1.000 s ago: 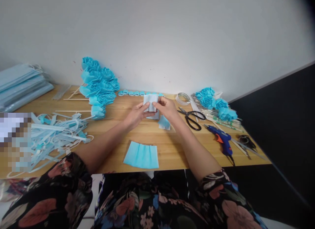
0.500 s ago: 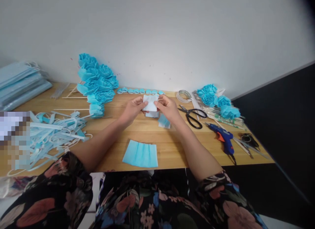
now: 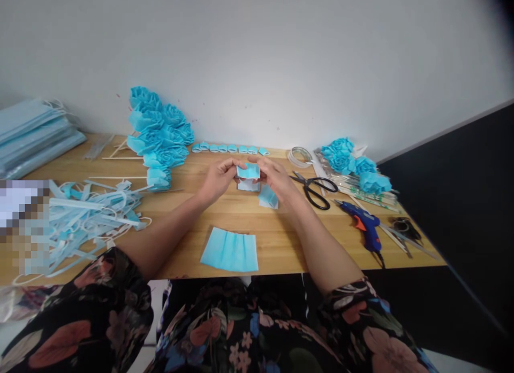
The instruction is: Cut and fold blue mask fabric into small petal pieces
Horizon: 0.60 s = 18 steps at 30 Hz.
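Working at wooden counter (image 3: 281, 239) under plain white wall (image 3: 281, 68). Gripping small blue folded piece (image 3: 248, 171) at frame centre, just above counter, with fingers of left hand (image 3: 217, 179) and right hand (image 3: 275, 177) pinched shut on either end.

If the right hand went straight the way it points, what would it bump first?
The right hand points left, across the small folded light-blue fabric piece it pinches, so it would bump the left hand holding the other end. Depth is hard to judge, but they look nearly touching.
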Tool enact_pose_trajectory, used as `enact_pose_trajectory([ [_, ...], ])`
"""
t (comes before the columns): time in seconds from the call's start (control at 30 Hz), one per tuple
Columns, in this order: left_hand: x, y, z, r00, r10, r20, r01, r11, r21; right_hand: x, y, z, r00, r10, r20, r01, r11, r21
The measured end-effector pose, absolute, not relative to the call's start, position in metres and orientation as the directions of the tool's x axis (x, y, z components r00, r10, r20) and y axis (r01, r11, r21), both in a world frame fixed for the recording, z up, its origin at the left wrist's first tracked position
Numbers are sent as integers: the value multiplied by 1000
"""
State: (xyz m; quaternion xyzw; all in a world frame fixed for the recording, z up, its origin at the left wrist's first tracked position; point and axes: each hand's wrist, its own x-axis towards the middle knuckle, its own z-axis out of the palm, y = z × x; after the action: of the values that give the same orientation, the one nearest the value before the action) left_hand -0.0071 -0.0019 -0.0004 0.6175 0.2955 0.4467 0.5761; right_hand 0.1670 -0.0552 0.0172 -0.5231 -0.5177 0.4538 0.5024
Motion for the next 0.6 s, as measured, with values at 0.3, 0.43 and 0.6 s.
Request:
enact_pose_trajectory([
  [0.3,-9,-3,0,429,886,177,-163,-117,980,164,-55,10,124,975,184,383,124,-915],
  [0.43,-6,0,-4,489,868,85,-86,-48,995,164,-54,9,144,957,250,402,175,-899],
  [0.6,-5,3,-8,524,847,93,-94,-51,994,166,-52,8,179,948,265,288,207,-935],
])
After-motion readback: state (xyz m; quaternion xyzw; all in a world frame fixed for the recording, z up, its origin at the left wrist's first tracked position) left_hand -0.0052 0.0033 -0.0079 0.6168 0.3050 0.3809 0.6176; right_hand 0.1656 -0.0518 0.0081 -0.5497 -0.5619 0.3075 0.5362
